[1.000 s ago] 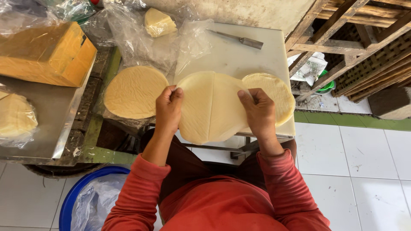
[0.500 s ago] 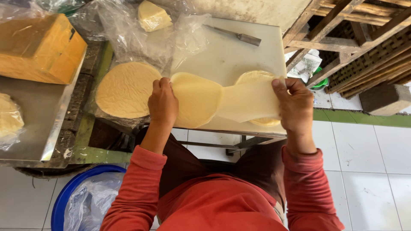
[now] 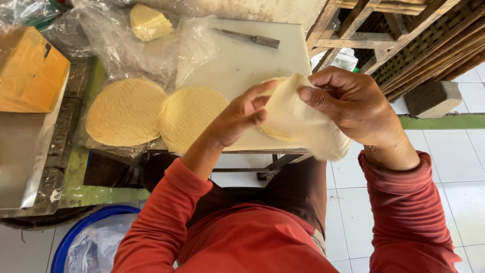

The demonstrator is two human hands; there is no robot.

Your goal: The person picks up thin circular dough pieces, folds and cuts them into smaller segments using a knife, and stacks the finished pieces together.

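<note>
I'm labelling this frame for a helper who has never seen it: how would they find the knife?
Start at the white cutting board in the middle of the worktop. Look to its far edge, beyond the round yellow wrappers. The knife lies flat there, the only slim metal thing, apart from both hands.

"What sort of place is this?"

"A small food-preparation spot, by the look of it a home or street-side kitchen rather than a factory. A white worktop point(image 3: 237, 60) carries round, pale-yellow wrappers point(image 3: 125, 112) on clear plastic sheeting point(image 3: 106, 45), a knife point(image 3: 250, 38) and a block of yellow dough point(image 3: 147, 23)."

"And the surroundings?"

"A white-tiled floor point(image 3: 454, 167), rough wooden slats and woven panels point(image 3: 404, 35), a metal tray point(image 3: 25, 151), an orange box point(image 3: 30, 71), and a blue tub point(image 3: 81, 237) lined with a plastic bag. Whether it stands indoors or under an open shelter cannot be told from this downward view."
</note>
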